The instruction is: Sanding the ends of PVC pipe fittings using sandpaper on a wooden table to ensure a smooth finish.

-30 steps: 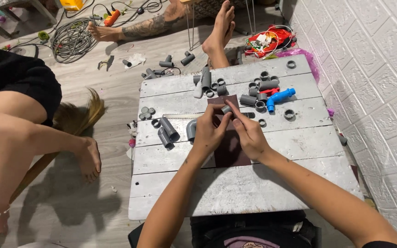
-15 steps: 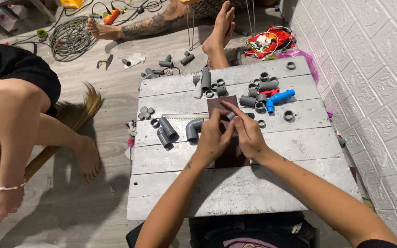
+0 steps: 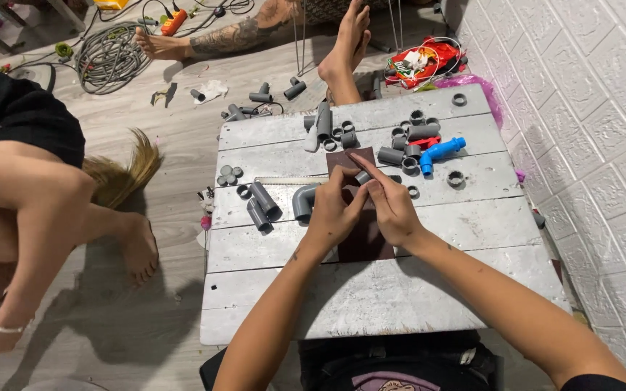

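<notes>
Hands meet over the middle of the grey plank counter (image 3: 400,289) in the head view, the only one I have. My left hand (image 3: 333,213) has its fingers curled narrow around a small grey pipe fitting (image 3: 362,176), which peeks out just past the fingertips. My right hand (image 3: 394,206) pinches a dark brown sheet of sandpaper (image 3: 342,161) against that fitting, index finger stretched forward along it (the rest of the sheet runs back beneath both palms). Just left of my left fingers lies a grey elbow fitting (image 3: 303,201), and further left two grey pipe stubs (image 3: 262,204). Beyond the right fingertips sits a blue elbow fitting (image 3: 440,152) among grey couplings (image 3: 407,141). Another person's bare leg (image 3: 59,210) rests on the floor, well left of the counter.
</notes>
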